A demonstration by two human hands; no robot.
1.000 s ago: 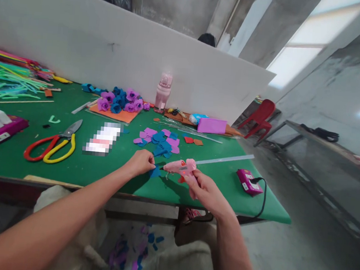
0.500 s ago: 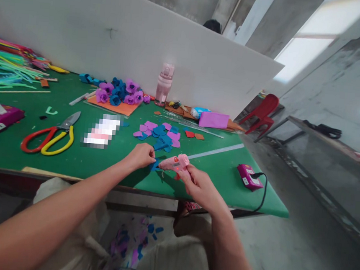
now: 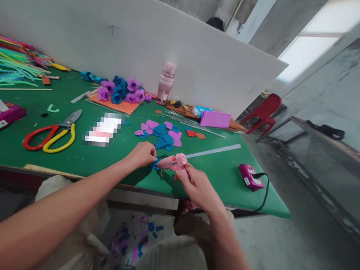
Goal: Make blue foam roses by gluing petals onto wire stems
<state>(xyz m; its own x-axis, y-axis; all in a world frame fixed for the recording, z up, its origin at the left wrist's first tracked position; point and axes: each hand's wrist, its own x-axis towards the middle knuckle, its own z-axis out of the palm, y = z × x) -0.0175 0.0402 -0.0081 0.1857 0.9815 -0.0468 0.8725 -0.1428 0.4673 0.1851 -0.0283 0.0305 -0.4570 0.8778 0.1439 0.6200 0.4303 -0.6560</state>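
My right hand is wrapped round the handle of a pink glue gun with a clear glue stick sticking out of its back. The gun's nozzle points left and meets a small blue paper piece. My left hand pinches that piece between thumb and fingertips, low over the green table. Just beyond my hands lies a loose pile of blue petals and purple petals. A red petal and an orange one lie to its right.
Red-and-yellow-handled scissors lie at left, near a blurred-out patch. Finished paper flowers rest on orange sheets at the back. A pink bottle stands against the white board. A purple power socket with a black cable sits at right.
The glue gun has shifted slightly left, its nozzle closer to the left fingertips and the blue piece. The view has moved a little.
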